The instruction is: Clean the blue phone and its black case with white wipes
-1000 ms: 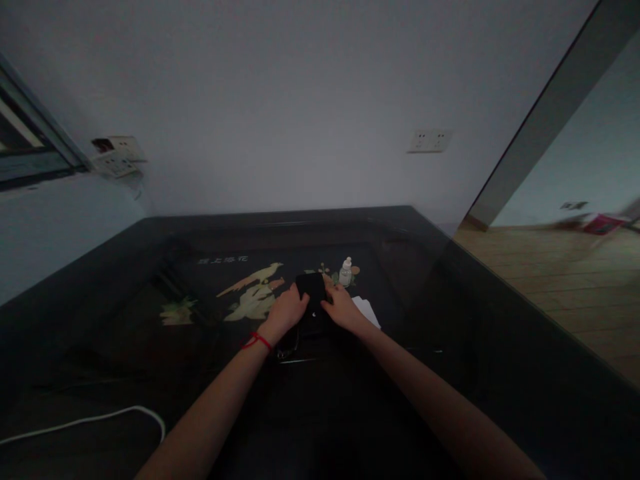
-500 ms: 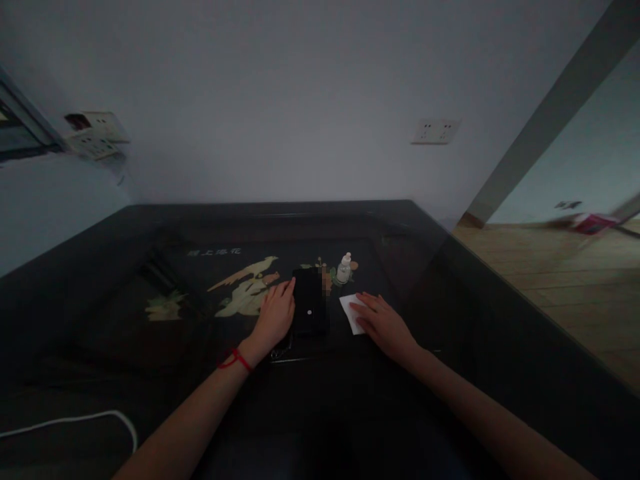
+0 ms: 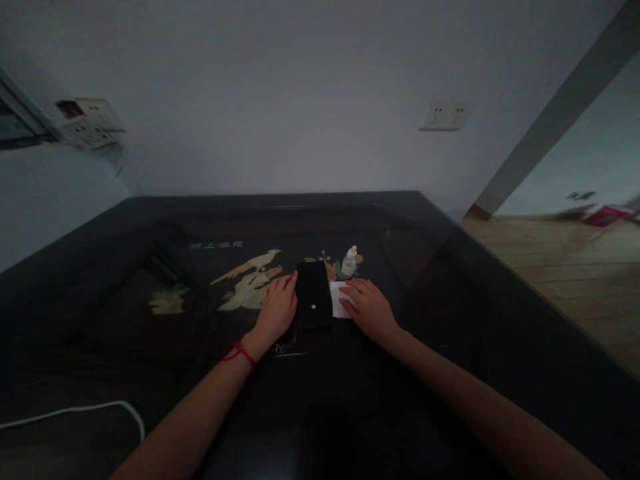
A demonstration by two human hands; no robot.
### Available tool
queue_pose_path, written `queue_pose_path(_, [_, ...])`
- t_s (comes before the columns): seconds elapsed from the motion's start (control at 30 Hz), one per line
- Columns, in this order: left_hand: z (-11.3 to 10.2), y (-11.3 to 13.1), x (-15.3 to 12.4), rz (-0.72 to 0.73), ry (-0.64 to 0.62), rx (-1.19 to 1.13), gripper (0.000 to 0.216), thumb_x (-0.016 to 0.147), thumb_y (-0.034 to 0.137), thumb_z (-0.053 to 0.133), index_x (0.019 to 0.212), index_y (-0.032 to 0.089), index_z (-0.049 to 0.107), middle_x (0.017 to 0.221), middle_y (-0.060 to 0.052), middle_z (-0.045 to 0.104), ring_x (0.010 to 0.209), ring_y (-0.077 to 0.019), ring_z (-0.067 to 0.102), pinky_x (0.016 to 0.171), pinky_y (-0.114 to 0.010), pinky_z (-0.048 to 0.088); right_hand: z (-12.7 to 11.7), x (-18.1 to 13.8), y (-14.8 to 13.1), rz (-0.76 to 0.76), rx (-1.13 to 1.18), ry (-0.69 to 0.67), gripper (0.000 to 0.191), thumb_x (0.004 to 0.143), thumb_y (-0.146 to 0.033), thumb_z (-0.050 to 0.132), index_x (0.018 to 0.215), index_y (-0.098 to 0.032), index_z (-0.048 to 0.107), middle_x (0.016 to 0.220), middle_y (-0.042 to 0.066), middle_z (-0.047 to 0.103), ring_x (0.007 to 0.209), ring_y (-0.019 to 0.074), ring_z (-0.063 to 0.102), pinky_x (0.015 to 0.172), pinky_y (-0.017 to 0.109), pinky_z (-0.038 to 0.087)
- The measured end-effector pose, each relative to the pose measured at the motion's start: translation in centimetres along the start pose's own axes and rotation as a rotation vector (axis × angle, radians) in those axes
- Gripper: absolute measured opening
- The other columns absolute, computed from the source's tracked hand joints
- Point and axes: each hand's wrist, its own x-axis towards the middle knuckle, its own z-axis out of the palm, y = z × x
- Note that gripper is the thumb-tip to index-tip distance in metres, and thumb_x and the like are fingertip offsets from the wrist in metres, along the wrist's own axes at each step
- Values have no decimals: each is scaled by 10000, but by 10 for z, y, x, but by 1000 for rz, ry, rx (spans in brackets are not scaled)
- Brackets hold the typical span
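- At center frame, the left hand, fingers extended, touches a black case, likely stiff; hold its sides.
- Right of center, the right hand spreads over a white sheet, probably limp; pinch an edge.

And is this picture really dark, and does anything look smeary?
Head view: yes, dim, so the black case nearly blends into the dark table; white paper under the right hand stands out; the pink-red thing at far right looks smeared.
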Motion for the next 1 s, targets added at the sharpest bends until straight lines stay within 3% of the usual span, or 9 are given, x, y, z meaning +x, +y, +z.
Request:
queue_pose_path(0.1, [-1,1,0,-1,8,0,526,885,154,354,1409,126,403,1320,-140,537,1203,-272,448,993,-429,364,-5,20,21,126,67,95,246,889,-322,504,1053,-170,607,1013,114,652,940,232,596,830,391,480])
queue_pose_path(0.17, [-1,2,0,-1,17,0,528,883,156,359,1409,146,407,1316,-137,540,1201,-269,452,990,-429,370,-4,36,34,200,108,136,317,866,-333,528,1110,-132,559,959,121,646,812,210,607,719,351,492])
queue_pose_path(0.3, [0,1,1,4,26,0,520,888,168,354,1403,151,417,1301,-132,549,1207,-270,456,985,-420,381,6,56,43,217,178,127,383,752,-308,660,1086,-143,570,952,84,658,756,173,598,685,298,466])
queue_pose_path(0.47, [0,1,2,0,25,-5,521,880,165,368,1398,169,427,1290,-117,557,1203,-262,454,990,-406,374,19,57,28,211,201,119,243,766,-271,637,979,-157,614,889,52,647,743,158,591,668,274,434])
queue_pose_path(0.63, [-2,4,1,-8,18,-21,520,882,162,356,1397,139,423,1301,-132,549,1211,-273,446,999,-426,364,23,60,19,207,215,83,271,748,-249,678,995,-157,615,888,53,654,759,168,604,692,287,454])
queue_pose_path(0.73, [-4,4,1,-13,14,-44,518,882,166,360,1396,136,425,1304,-137,547,1210,-279,445,999,-435,363,18,56,21,206,220,87,425,739,-247,692,1133,-153,564,1002,83,653,857,193,619,749,312,478])
queue_pose_path(0.83, [-4,4,0,-27,19,-87,521,877,164,367,1394,154,430,1312,-134,543,1215,-273,440,1018,-437,344,9,39,25,202,201,107,553,748,-286,686,1246,-141,490,1103,126,627,974,240,600,829,380,480])
queue_pose_path(1.0, [-3,6,-2,-69,34,-231,520,848,151,406,1364,164,472,1316,-130,543,1251,-268,411,1063,-455,293,4,2,24,139,185,89,513,743,-327,670,1218,-182,540,1208,138,594,1138,317,529,974,519,390])
